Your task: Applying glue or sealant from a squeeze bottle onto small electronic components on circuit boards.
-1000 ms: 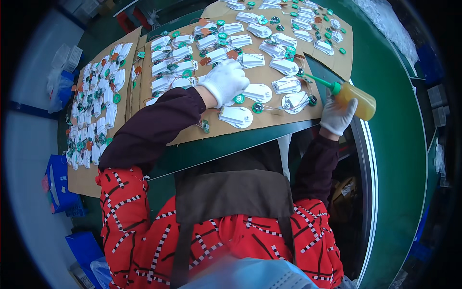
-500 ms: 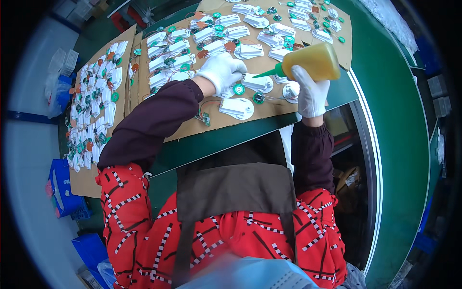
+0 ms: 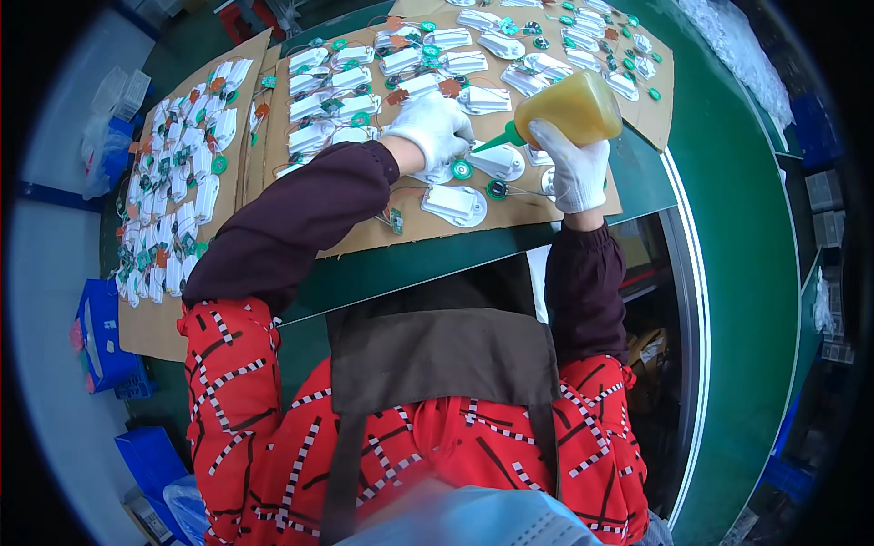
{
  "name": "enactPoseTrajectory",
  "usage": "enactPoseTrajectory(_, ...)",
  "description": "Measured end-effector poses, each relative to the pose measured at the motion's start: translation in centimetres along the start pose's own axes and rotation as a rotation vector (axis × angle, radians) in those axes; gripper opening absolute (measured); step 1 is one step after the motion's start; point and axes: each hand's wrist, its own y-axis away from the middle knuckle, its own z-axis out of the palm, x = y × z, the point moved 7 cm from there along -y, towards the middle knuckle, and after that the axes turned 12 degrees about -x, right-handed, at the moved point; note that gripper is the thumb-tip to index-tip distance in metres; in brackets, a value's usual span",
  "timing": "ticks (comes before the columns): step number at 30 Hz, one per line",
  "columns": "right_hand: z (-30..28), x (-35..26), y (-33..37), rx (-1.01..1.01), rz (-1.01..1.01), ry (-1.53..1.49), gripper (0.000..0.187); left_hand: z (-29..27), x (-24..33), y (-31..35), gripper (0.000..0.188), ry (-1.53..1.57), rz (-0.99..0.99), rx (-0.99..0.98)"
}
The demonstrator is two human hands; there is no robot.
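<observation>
In my white-gloved right hand (image 3: 575, 168) is a squeeze bottle (image 3: 572, 107) of yellow liquid, tilted so its green nozzle (image 3: 499, 140) points down and left. The nozzle tip is close to the fingertips of my left hand (image 3: 428, 132), also gloved. Those fingers are curled together low over a white plastic housing (image 3: 439, 173), partly covered by the hand; what they pinch is hidden. Beside the nozzle lies another white housing (image 3: 498, 162). A round green disc (image 3: 462, 170) and a housing with a rectangular block (image 3: 452, 206) lie nearer me.
Rows of white housings with wires and small green boards cover the cardboard sheet (image 3: 519, 211). More crowd a second cardboard sheet (image 3: 146, 332) at left. The green table (image 3: 746, 227) extends right, with clear plastic wrap (image 3: 737, 45) at its far edge. Blue bins (image 3: 109, 332) stand left.
The bottle has moved left with my right hand, bringing its nozzle tip closer to my left fingers. My left hand stays over nearly the same spot. The whole view has shifted slightly.
</observation>
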Motion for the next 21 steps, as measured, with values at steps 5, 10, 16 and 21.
enactPoseTrajectory(5, 0.02, 0.02, -0.23, -0.006, -0.015, 0.037, 0.032, -0.17, 0.37, 0.13, 0.014, -0.023, 0.003, -0.003)
enactPoseTrajectory(10, 0.23, 0.19, -0.31, -0.024, -0.009, 0.038, 0.032, -0.42, 0.71, 0.31, 0.015, -0.132, 0.076, 0.082)
enactPoseTrajectory(16, 0.3, -0.05, -0.54, -0.041, -0.02, 0.089, 0.032, -0.1, 0.49, 0.17, 0.015, -0.108, 0.047, 0.03)
enactPoseTrajectory(21, 0.07, 0.01, -0.85, -0.019, -0.027, 0.125, 0.033, -0.09, 0.45, 0.39, 0.014, -0.073, 0.066, 0.04)
